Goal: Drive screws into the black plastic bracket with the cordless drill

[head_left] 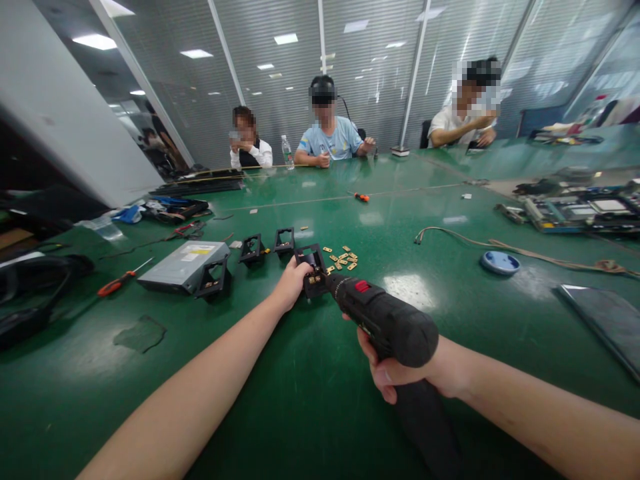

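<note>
My left hand [293,283] grips a small black plastic bracket [313,267] standing on the green table [320,400]. My right hand [400,373] is wrapped round the handle of a black cordless screwdriver [385,320], whose tip points into the bracket. Several small brass plates [343,259] lie scattered just beyond the bracket. Two more black brackets [267,247] stand to the left, and another leans on a grey metal drive box [183,265].
A red-handled screwdriver [117,283] lies left of the grey box. A blue round lid [500,262], a cable and circuit boards [580,210] lie on the right. Three people sit at the far edge, with a water bottle [287,152] near them.
</note>
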The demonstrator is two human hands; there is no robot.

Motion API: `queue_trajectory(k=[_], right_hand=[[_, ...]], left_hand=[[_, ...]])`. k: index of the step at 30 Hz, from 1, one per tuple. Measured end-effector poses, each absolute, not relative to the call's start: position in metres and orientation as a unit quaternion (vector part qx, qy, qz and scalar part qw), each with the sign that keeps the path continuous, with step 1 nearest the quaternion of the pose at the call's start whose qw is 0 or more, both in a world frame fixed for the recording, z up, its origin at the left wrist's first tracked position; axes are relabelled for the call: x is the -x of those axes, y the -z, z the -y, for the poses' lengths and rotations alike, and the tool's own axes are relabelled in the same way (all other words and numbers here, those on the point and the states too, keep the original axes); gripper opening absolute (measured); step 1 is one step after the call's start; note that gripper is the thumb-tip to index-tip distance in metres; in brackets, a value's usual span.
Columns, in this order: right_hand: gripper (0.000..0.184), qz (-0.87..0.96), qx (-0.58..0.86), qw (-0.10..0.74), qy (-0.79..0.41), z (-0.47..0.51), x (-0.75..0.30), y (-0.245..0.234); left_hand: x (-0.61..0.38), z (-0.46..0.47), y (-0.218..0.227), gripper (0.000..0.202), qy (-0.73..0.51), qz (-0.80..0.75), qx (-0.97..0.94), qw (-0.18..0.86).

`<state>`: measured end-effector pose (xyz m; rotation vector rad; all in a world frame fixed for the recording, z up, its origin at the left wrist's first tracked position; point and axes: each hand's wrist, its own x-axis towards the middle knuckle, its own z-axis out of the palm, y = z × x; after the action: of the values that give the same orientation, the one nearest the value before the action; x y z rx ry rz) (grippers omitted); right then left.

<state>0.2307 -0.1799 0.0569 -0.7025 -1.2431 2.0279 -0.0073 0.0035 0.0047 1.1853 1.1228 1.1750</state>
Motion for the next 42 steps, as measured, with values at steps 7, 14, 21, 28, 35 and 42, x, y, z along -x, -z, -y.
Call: queue_trajectory(k=[7,14,21,28,35,42], right_hand=[[0.060,0.470,0.274,0.322,-0.775,0.179,-0.230,-0.052],[0.058,0.467,0.271,0.321,-0.778,0.178,-0.229,-0.046],[0.048,0.459,0.260,0.320,-0.787,0.178,-0.228,-0.051],[0.047,0.418,0.346,0.276,-0.794,0.187,-0.228,-0.060],[0.030,0.475,0.459,0.317,-0.681,0.205,-0.218,-0.081],[0.052,0.531,0.464,0.320,-0.632,0.187,-0.239,-0.067]], left_hand=[[0.008,-0.003,-0.005,0.032,-0.490,-0.472,-0.500,0.536],[0.010,-0.005,-0.002,0.033,-0.483,-0.479,-0.504,0.533],[0.009,-0.003,-0.005,0.034,-0.481,-0.484,-0.496,0.537],[0.009,-0.004,-0.004,0.037,-0.482,-0.480,-0.490,0.545],[0.007,-0.001,-0.008,0.033,-0.482,-0.481,-0.493,0.542],[0.006,-0.002,-0.007,0.037,-0.489,-0.478,-0.490,0.540]])
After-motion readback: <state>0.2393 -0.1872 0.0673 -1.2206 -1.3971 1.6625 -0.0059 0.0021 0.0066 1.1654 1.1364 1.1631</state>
